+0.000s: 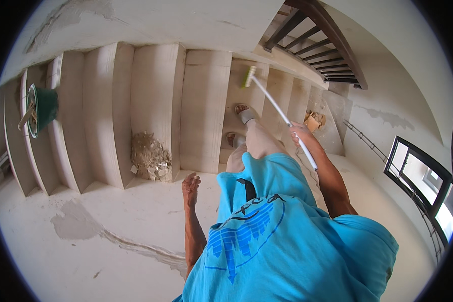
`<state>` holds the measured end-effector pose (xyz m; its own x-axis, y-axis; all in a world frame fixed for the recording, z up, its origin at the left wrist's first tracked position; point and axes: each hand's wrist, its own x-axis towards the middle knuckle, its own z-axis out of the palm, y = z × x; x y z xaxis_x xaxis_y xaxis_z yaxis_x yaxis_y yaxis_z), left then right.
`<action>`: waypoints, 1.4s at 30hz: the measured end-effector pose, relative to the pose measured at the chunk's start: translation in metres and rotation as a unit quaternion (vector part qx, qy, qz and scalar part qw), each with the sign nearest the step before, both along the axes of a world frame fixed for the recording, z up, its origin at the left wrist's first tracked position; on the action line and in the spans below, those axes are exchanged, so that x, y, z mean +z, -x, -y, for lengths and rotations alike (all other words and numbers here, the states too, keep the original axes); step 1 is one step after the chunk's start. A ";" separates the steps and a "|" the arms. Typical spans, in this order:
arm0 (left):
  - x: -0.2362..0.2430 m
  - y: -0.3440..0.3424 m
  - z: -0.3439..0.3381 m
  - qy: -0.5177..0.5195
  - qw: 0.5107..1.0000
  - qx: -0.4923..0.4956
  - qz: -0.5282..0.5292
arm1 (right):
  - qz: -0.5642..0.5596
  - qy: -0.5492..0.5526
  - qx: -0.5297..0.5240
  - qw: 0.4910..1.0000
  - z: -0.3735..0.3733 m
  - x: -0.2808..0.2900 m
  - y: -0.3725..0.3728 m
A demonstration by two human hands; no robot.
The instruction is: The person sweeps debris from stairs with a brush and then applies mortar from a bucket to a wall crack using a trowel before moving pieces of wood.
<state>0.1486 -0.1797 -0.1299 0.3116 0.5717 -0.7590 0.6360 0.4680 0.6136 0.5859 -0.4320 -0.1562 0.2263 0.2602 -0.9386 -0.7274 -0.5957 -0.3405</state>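
Observation:
My right hand (301,132) is wrapped around the white handle of a broom (273,102). The broom slants away to the upper left, and its green and white brush head (249,77) is on a stair tread near the side with the railing. At the left, my left hand (190,188) hangs by the white wall, its fingers loosely curled and a little apart, with nothing visible in it. My sandalled feet (245,114) stand on the stairs (205,110), just on the near side of the brush head.
A pile of rubble (150,157) lies on a step to the left. Further left, a green bucket (45,110) stands on a stair with something inside. Brown debris (314,121) sits at the right. A dark railing (319,43) and a window (419,173) are beyond; the wall has rough grey patches.

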 end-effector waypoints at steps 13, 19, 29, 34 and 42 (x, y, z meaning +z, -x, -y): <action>-0.014 0.023 0.027 0.044 0.999 0.015 0.022 | -0.145 -0.151 -0.259 0.943 0.006 0.007 0.028; -0.001 0.014 0.014 0.019 0.999 0.028 0.007 | -0.194 -0.182 -0.309 0.913 -0.091 -0.021 0.033; -0.011 0.025 0.021 0.017 1.000 0.006 0.007 | -0.041 0.020 -0.268 0.962 -0.193 -0.025 0.052; -0.010 0.015 0.019 0.016 1.000 0.014 -0.007 | -0.041 -0.015 -0.298 0.954 -0.187 -0.015 0.057; -0.002 0.020 0.017 0.018 0.999 0.024 -0.021 | 0.107 -0.027 0.067 0.992 -0.071 0.024 0.019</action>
<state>0.1289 -0.1964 -0.1316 0.2521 0.5583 -0.7904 0.6362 0.5198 0.5702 0.5664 -0.3611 -0.1321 0.3783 0.3497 -0.8571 -0.5509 -0.6591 -0.5121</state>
